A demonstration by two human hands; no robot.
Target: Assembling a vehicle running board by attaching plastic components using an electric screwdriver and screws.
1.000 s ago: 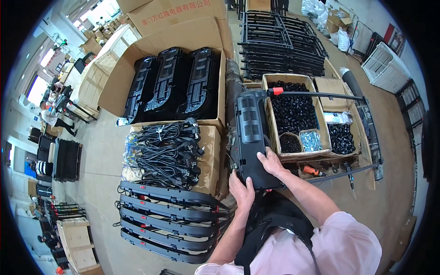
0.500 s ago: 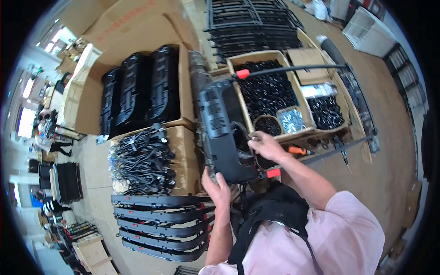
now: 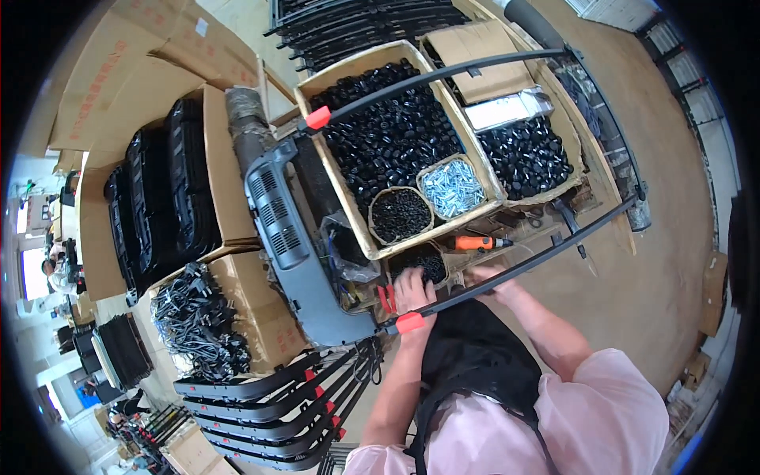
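A black frame with a vented plastic panel on its left side and two long rails lies across the work stand. My left hand reaches past the near rail, beside its red end piece. Its fingers extend to a small bin of dark screws; nothing shows in them. To the right, my right hand is behind the same rail, just below an orange power screwdriver. The rail covers part of that hand, and its fingers are unclear. Red-handled pliers lie left of my left hand.
Within the rails, a wooden tray holds black caps, a tub of silver screws and a tub of black screws. At left stand cartons with black panels and cables. Curved black panels are stacked nearby.
Both hands have left the vented panel; my left hand has moved right to the small screw bin, my right hand slightly right and lower. The view has shifted and turned.
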